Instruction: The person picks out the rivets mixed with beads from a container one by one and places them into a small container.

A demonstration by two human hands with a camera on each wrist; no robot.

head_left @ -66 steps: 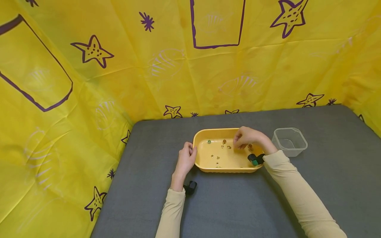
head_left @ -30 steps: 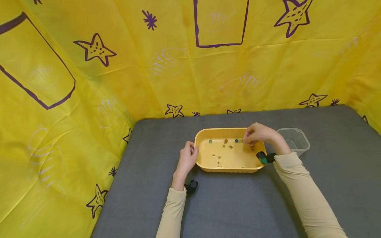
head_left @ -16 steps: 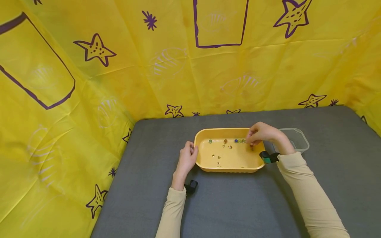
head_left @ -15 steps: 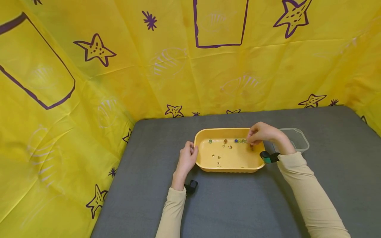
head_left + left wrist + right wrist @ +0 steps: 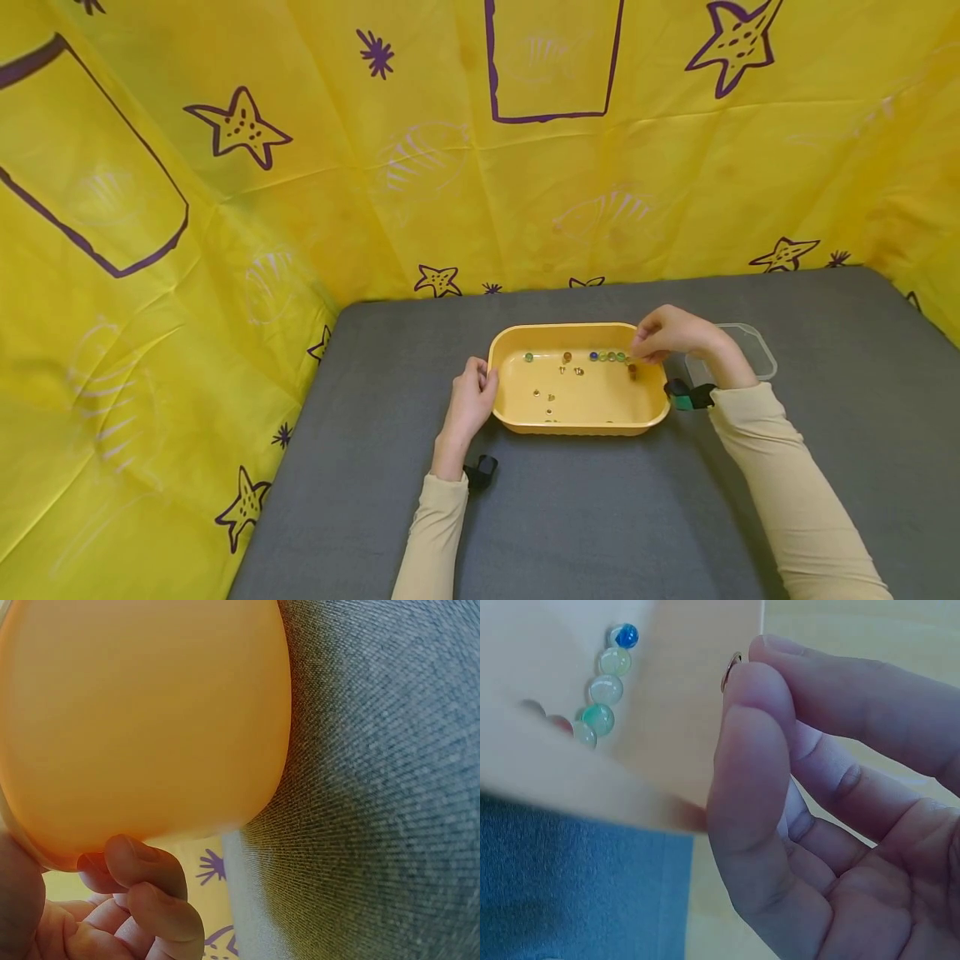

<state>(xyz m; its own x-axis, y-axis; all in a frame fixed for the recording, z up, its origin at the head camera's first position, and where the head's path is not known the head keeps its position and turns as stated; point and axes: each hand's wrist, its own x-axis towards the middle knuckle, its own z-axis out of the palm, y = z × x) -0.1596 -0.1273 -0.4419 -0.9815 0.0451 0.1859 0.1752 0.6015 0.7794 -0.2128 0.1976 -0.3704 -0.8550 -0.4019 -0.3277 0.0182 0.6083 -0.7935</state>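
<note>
Marbles (image 5: 611, 357) stand in a close row at 1 o'clock inside the yellow tray (image 5: 577, 430) in the head view, with a green marble (image 5: 528, 357) at 11, a brown marble (image 5: 567, 357) near 12 and brass-coloured pieces (image 5: 578, 372) scattered over the tray's floor. The left hand (image 5: 471, 396) grips the rim at 9 o'clock; the right hand (image 5: 670, 331) is above the rim at 2, and the clear tub (image 5: 759, 354) sits past it at 3 (what it holds, if anything, I cannot tell, since the forearm covers part of it). Picking looks only part-way: one item is raised, while marbles and several brass-coloured pieces lie in the tray, seemingly left to handle. The worktop (image 5: 570, 517) gives broad room at 6 o'clock; at 12 a narrower strip ends at the yellow curtain (image 5: 637, 150); at 3, tray rim and tub wall are the edges to pass over. From the left wrist, curled fingers bear on the tray's outer wall at 7 o'clock. From the right wrist, thumb and finger pinch a small coppery piece (image 5: 731, 671), only its edge showing, with the marble row at 10 o'clock.
</note>
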